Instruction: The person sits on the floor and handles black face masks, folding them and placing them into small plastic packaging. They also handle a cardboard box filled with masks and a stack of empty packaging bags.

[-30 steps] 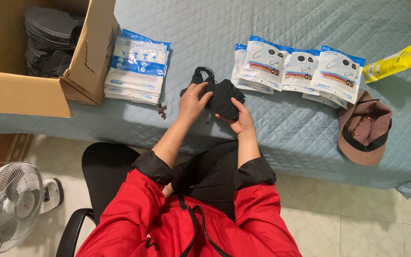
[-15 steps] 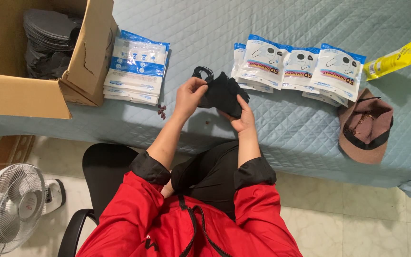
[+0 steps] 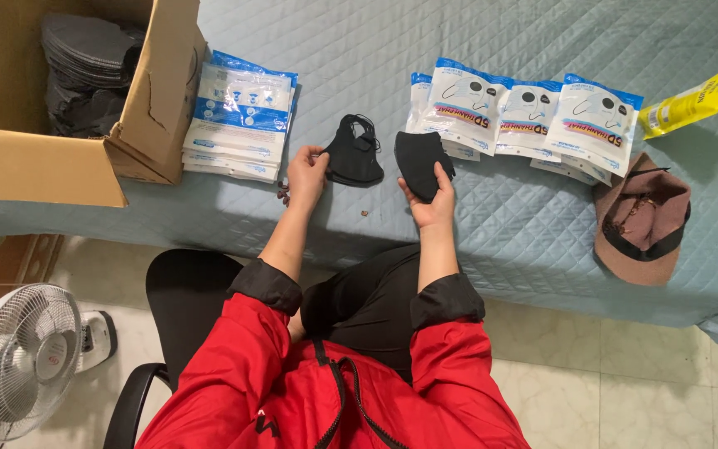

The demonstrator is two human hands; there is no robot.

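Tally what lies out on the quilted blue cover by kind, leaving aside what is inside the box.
Loose black masks: 2, one at the left hand at, one in the right hand at
Stacks of packaged masks: 2
Cardboard box: 1
Brown cap: 1
Yellow packet: 1
Total: 7

Blue-white pouches (image 3: 241,116) stacked left; pouches (image 3: 525,116) fanned right; yellow bag (image 3: 695,101)

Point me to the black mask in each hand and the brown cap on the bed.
Black mask at left hand (image 3: 353,156), head view, middle of its folded body.
Black mask in right hand (image 3: 420,160), head view, upper panel above the fingers.
Brown cap (image 3: 643,218), head view, centre of the crown.
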